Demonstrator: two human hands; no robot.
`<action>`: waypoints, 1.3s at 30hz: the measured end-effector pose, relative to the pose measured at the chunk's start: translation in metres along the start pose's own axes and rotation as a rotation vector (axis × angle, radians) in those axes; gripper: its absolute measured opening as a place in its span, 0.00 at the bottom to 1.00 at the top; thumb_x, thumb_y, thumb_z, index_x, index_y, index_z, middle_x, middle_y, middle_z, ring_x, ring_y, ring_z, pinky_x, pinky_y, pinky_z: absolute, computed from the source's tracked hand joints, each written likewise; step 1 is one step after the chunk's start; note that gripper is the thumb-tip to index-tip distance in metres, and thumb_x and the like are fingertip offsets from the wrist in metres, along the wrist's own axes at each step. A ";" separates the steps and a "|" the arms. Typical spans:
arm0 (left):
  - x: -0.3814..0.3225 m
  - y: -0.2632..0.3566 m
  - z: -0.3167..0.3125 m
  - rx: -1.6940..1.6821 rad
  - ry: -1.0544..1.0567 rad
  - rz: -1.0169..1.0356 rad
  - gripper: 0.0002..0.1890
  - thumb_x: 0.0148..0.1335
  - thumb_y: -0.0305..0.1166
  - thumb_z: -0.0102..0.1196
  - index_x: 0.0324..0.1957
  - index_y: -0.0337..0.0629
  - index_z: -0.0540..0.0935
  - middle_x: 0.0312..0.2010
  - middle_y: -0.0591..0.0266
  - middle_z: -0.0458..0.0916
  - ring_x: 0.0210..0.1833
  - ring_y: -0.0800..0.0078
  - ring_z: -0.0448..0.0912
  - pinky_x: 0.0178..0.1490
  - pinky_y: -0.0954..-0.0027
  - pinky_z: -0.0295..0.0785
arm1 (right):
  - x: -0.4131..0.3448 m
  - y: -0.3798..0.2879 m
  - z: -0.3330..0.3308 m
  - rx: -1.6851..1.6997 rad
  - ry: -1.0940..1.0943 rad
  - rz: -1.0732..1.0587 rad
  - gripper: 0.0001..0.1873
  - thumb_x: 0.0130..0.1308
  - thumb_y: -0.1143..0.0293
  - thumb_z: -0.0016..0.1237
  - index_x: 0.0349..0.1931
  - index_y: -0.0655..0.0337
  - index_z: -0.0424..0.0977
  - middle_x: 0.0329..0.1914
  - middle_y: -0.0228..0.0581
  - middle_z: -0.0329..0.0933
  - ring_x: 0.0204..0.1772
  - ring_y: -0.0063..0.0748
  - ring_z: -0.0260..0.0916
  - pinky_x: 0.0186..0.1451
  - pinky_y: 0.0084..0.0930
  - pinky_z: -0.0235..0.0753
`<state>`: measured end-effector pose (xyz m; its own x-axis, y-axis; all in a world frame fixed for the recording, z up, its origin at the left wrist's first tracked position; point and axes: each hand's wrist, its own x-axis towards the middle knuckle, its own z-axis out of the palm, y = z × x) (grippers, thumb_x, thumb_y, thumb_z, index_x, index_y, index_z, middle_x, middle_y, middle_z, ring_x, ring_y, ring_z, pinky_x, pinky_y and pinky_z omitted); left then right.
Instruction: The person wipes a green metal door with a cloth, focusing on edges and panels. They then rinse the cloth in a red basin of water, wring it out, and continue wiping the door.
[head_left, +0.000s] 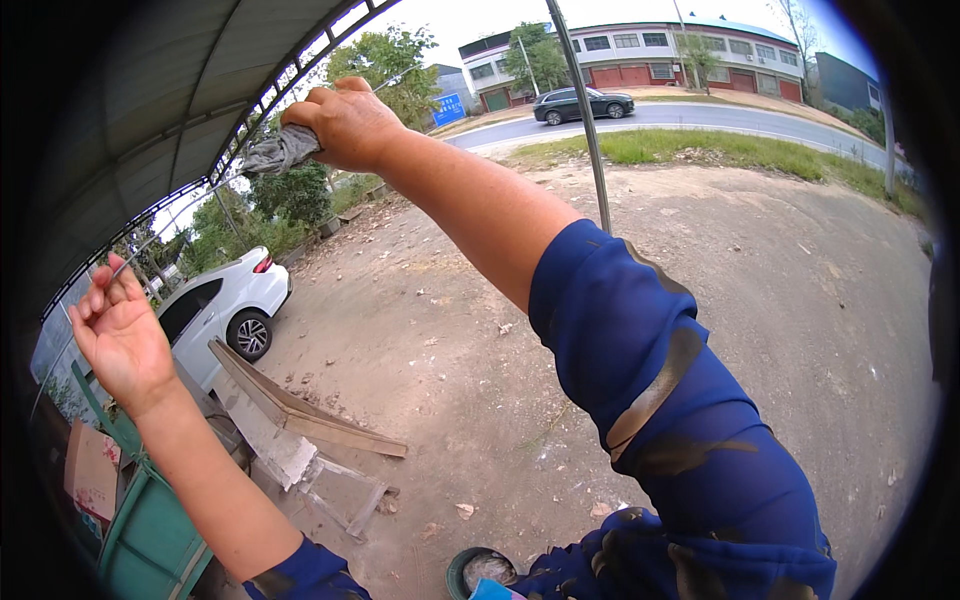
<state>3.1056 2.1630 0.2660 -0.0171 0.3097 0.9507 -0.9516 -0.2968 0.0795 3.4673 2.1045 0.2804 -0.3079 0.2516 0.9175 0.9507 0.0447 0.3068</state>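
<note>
My right hand (349, 124) is raised high, gripping a crumpled grey cloth (283, 150). The cloth is bunched around a thin wire (180, 210) that slants down to the left across the view. Lower on the left, my left hand (127, 337) has its palm facing me and its curled fingers at the same wire. The fingers seem to hold the wire lightly; their exact contact is hard to make out. Below me stands a dark bucket (455, 574) with murky contents, partly hidden by a blue and pink item (491, 591).
Overhead is a canopy roof (142, 82), with a metal pole (581, 97) ahead. Wooden boards (300, 412) lean by a small wooden frame (352, 495). Left are a green metal container (150, 532), a cardboard box (94, 465) and a white car (232, 300). A dark car (581, 105) is on the road.
</note>
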 end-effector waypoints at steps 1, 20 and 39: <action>0.007 -0.014 0.004 0.028 -0.075 0.010 0.14 0.71 0.30 0.43 0.25 0.39 0.66 0.28 0.57 0.70 0.48 0.60 0.74 0.73 0.49 0.59 | 0.000 0.010 0.009 -0.012 -0.005 -0.004 0.25 0.56 0.57 0.62 0.54 0.36 0.71 0.48 0.32 0.77 0.59 0.33 0.72 0.72 0.44 0.54; 0.075 -0.353 -0.001 0.034 -0.113 -0.030 0.12 0.66 0.24 0.39 0.23 0.36 0.66 0.29 0.49 0.73 0.48 0.56 0.74 0.74 0.48 0.57 | -0.040 0.356 0.145 -0.108 0.300 -0.019 0.24 0.55 0.60 0.62 0.53 0.39 0.73 0.48 0.36 0.76 0.60 0.42 0.71 0.70 0.38 0.61; 0.121 -0.546 -0.031 0.174 -0.090 0.087 0.17 0.75 0.32 0.35 0.33 0.30 0.72 0.42 0.46 0.77 0.58 0.53 0.72 0.75 0.48 0.57 | -0.033 0.575 0.266 -0.133 0.357 -0.069 0.23 0.55 0.58 0.64 0.51 0.43 0.74 0.46 0.38 0.78 0.55 0.40 0.75 0.60 0.37 0.72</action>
<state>3.6141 2.3903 0.3281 -0.0625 0.1966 0.9785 -0.8805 -0.4725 0.0387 4.0334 2.3795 0.3594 -0.3861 -0.1014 0.9169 0.9217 -0.0822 0.3791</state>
